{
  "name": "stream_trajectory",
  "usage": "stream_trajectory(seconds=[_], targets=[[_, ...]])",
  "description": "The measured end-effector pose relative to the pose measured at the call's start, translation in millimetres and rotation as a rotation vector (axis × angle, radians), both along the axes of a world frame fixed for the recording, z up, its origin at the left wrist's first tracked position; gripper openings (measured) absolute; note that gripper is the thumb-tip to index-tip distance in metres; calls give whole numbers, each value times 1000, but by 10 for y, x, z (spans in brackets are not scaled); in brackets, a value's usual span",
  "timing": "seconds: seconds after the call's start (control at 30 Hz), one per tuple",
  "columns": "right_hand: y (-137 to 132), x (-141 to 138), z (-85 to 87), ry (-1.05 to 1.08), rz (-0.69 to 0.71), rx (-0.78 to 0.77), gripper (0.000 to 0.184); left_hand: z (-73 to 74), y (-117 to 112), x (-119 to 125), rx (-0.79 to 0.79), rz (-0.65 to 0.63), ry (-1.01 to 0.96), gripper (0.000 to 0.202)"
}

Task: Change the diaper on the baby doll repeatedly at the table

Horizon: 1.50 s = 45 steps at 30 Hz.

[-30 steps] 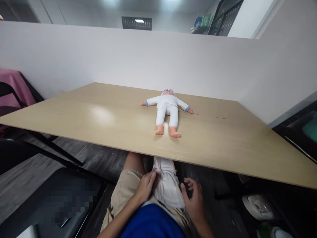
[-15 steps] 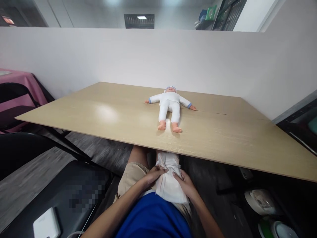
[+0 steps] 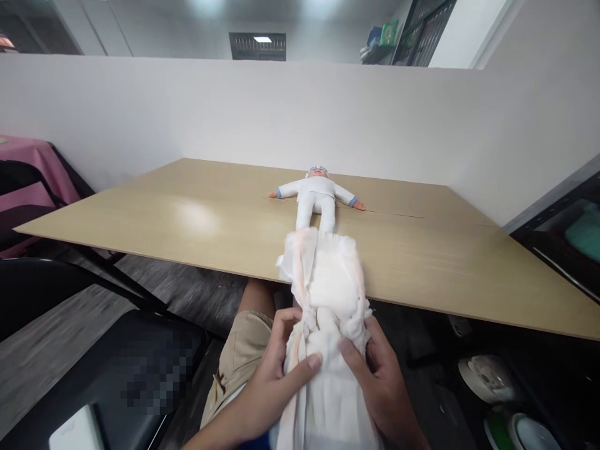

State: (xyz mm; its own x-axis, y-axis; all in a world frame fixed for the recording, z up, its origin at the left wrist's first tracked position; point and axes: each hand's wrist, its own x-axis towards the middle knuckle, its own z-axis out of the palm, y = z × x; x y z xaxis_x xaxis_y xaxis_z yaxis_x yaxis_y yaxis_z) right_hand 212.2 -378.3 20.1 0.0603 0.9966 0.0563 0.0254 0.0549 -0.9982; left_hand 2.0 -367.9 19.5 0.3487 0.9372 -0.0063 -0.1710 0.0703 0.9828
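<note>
A white diaper [image 3: 328,287] is held up in front of me, its gathered upper part rising over the near table edge. My left hand [image 3: 281,362] grips its left side, thumb pressed across the front. My right hand [image 3: 379,381] grips the right side, fingers curled into the fabric. Beyond it a baby doll [image 3: 317,199] in a white suit lies on its back on the light wooden table [image 3: 187,219], arms spread, feet hidden behind the diaper.
A white partition wall [image 3: 234,112] runs behind the table. A black chair [image 3: 94,350] stands at my left with a white device on its seat. A pink-covered surface [image 3: 28,169] lies far left. Bowls and clutter [image 3: 506,400] sit low on the right.
Both hands have lifted the diaper from my lap up to table height, and it now covers the doll's feet. The right hand closed on the diaper after being open one second ago.
</note>
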Motion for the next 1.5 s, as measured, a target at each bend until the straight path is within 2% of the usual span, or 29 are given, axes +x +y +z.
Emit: stream_trajectory(seconds=[0.07, 0.17, 0.3, 0.43, 0.53, 0.67, 0.73, 0.8, 0.9, 1.03, 1.2, 1.27, 1.4, 1.5], targets=[[206, -43, -74, -8, -1, 3, 51, -78, 154, 67, -97, 29, -37, 64], [388, -61, -280, -10, 42, -73, 57, -246, 334, 121, -286, 10, -171, 79], [396, 25, -574, -66, 42, -146, 65, -514, 403, 121, -405, 2, -279, 88], [330, 226, -727, -288, -15, -89, 67, -695, 366, 108, -413, 44, -278, 89], [333, 360, -684, -492, -169, 52, 75, -735, 356, 101, -411, 45, -263, 88], [444, 335, -436, -743, -314, 296, 73, -712, 382, 103, -405, 40, -238, 86], [565, 231, -302, -826, -264, 371, 65, -686, 396, 116, -407, 47, -231, 86], [743, 102, -220, -877, -136, 405, 59, -659, 404, 135, -417, 43, -225, 87], [1088, -56, -235, -973, 50, 378, 64, -630, 408, 156, -420, 11, -213, 87], [1511, -136, -397, -1109, 159, 305, 68, -607, 442, 96, -333, -36, -136, 75], [1740, -141, -496, -1174, 129, 336, 67, -481, 614, -132, -199, -153, 193, 60], [1786, -141, -501, -1175, 130, 339, 65, -412, 714, -201, -52, -140, 385, 53], [1875, -140, -511, -1161, 174, 338, 65, -292, 929, -253, 386, -5, 773, 31], [1910, -142, -528, -1169, 168, 337, 65, -158, 1171, -313, 591, 12, 881, 20]])
